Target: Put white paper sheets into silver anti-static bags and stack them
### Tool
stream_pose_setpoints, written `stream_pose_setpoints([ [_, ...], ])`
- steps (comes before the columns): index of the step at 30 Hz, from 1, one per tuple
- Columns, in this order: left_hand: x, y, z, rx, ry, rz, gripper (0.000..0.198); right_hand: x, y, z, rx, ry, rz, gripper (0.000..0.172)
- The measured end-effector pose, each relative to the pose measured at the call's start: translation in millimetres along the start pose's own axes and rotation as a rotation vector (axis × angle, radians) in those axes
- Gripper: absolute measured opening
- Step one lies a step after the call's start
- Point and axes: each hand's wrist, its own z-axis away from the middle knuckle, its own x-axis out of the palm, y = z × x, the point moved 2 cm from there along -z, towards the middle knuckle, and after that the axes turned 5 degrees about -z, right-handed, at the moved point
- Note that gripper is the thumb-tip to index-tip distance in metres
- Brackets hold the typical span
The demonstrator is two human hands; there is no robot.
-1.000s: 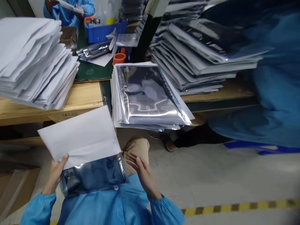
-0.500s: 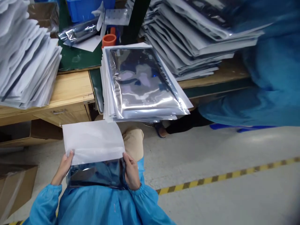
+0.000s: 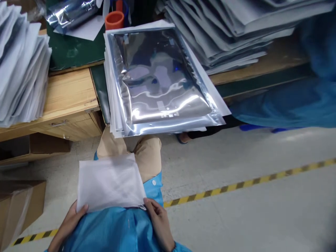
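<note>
The left hand (image 3: 68, 224) and right hand (image 3: 159, 218) hold a white sheet (image 3: 110, 183) low against the blue smock (image 3: 112, 231), fingers closed on its lower corners, which keeps it steady over a silver bag (image 3: 135, 207) showing beneath. A stack of silver bags (image 3: 160, 78) sits at the tabletop (image 3: 70, 94) edge, within reach.

Counter: pale wood (image 3: 70, 91) w/ green mat (image 3: 73, 52) on top
On mat: orange cup (image 3: 114, 20), silver bag (image 3: 70, 14) on white sheet (image 3: 88, 29)
Left: tall pile of white packets (image 3: 23, 70)
Middle: stack of silver bags (image 3: 160, 80), white sheets under, overhanging front edge
Right: slumped pile of grey-white bags (image 3: 223, 31)
Floor: grey concrete (image 3: 249, 217), yellow/black tape (image 3: 236, 187), cardboard box (image 3: 18, 206)
</note>
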Motion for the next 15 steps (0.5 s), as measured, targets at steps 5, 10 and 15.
stream_pose_setpoints([
  [5,-4.1,10.4,-6.1,0.066,0.118,0.025,0.062,13.1,-13.7,-10.7,0.103,-0.194,-0.098,0.045],
  [10,6.2,-0.4,-23.6,0.051,0.243,0.213,0.052,23.5,-24.7,-23.3,0.068,-0.180,-0.100,0.049],
  [15,19.3,-18.3,-44.6,0.045,0.295,0.231,0.042,31.2,-11.0,-46.6,-0.057,0.035,-0.045,0.041],
])
